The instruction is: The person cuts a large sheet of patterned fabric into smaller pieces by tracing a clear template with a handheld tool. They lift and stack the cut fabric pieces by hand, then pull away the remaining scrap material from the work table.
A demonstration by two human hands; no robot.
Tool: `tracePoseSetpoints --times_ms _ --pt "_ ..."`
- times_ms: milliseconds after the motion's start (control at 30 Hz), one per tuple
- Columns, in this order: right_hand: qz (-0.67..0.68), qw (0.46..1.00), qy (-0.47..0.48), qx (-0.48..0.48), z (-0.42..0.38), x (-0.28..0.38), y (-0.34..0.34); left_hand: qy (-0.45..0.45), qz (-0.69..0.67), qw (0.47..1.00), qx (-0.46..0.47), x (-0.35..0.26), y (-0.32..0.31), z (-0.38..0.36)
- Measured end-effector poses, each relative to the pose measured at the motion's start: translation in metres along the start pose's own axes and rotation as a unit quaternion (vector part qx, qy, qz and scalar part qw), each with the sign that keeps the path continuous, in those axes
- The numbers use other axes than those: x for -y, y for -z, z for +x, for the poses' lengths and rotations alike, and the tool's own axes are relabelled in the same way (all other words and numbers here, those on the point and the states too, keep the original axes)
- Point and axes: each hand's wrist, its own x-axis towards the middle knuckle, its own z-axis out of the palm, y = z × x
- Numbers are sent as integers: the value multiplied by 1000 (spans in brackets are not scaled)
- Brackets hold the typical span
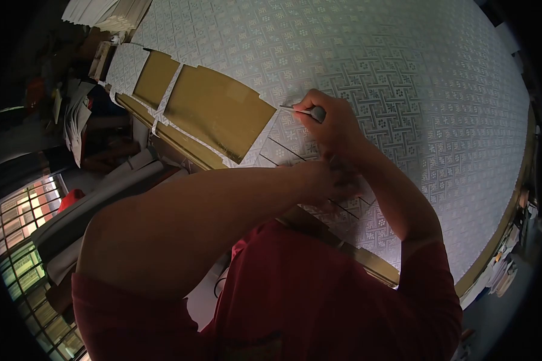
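My right hand [330, 118] is closed around a thin pointed metal tool [301, 110] with a rounded grey end. Its tip touches down close to the corner of a gold-coloured panel [220, 108] lying on silver patterned sheet material [373, 66]. Below the right wrist, in shadow, my left hand [340, 180] rests with fingers spread over a pale strip [277, 150] marked by dark straight lines. The left forearm crosses in front of my chest. Part of the left hand is hidden behind the right wrist.
A narrow gold strip [190, 144] runs along the near edge of the work surface. Stacked papers [111, 13] sit at the top left, and more papers [497, 274] at the right edge. Grey rolls [102, 222] lie at the left, near a barred window [27, 240].
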Motion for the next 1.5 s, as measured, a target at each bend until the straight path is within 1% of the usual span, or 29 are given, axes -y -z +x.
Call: tracePoseSetpoints --times_ms 67,133,333,400,467,533,567,633,667,733,767,833,900,933,1000,1033,1067,1100,1133,1167,1233,1267,1300,1333,1367,1400,1433,1467,1500 --pt "-2 1000 11 4 -1 -1 2 -4 11 1000 -13 0 -4 0" --pt "7 1000 -14 15 -1 1 6 -9 25 999 -27 0 -2 0" --pt "19 999 -24 21 0 4 6 -5 53 999 0 -3 8 -3" --pt "16 1000 -12 20 2 -1 5 -12 110 993 -34 -3 5 -5" --pt "14 1000 -3 21 9 1 8 -12 87 995 -38 0 -3 1" --pt "17 996 -24 87 22 4 17 -13 63 997 -41 1 -5 4" --pt "17 996 -22 88 33 1 22 -4 46 999 -20 0 -3 4" --pt "4 982 82 172 62 -7 32 7 27 1000 0 -1 2 1" --pt "5 981 82 174 78 -7 35 12 1 1000 8 -1 3 0" --pt "-14 938 100 332 106 -2 41 19 -29 999 14 -1 6 -1" --pt "-11 937 100 336 115 8 43 27 -35 999 21 -2 7 0" --pt "-76 891 -15 446 134 26 41 37 -48 998 28 -2 0 2" --pt "-83 879 -6 470 145 30 35 22 -3 999 -34 0 -18 7" --pt "-93 868 0 488 149 31 31 23 -8 999 -31 -1 -16 7" --pt "-70 855 -10 514 153 33 25 24 61 998 16 -4 -12 9" --pt "-53 842 -18 536 153 33 21 21 57 998 19 -4 -15 9" --pt "-50 842 -20 536 152 32 14 26 14 999 13 -3 -17 8" --pt "-36 829 -18 558 150 30 5 33 -27 999 7 -2 -18 7" --pt "-22 815 -16 578 147 29 -6 34 -29 999 9 -2 -19 7" --pt "-20 816 -15 578 141 29 -18 39 -51 998 8 -2 -20 7" --pt "-1 799 103 593 124 30 -44 43 -73 996 8 -4 -13 6" --pt "0 799 102 592 110 34 -59 55 -73 995 34 -7 1 3" --pt "13 792 139 594 94 41 -73 65 -73 993 61 -8 9 2" --pt "24 784 177 594 85 47 -81 62 -70 994 61 -6 5 5" --pt "22 785 176 594 83 55 -83 44 -67 996 46 -2 -3 8" --pt "-13 783 189 593 80 63 -84 25 -64 997 32 1 -11 11" --pt "-49 780 202 591 78 70 -82 25 -63 997 31 0 -6 10" --pt "-52 780 201 590 76 74 -75 32 -51 998 36 -1 -1 8" --pt "-34 807 184 560 74 77 -63 39 -39 998 39 -3 5 6"
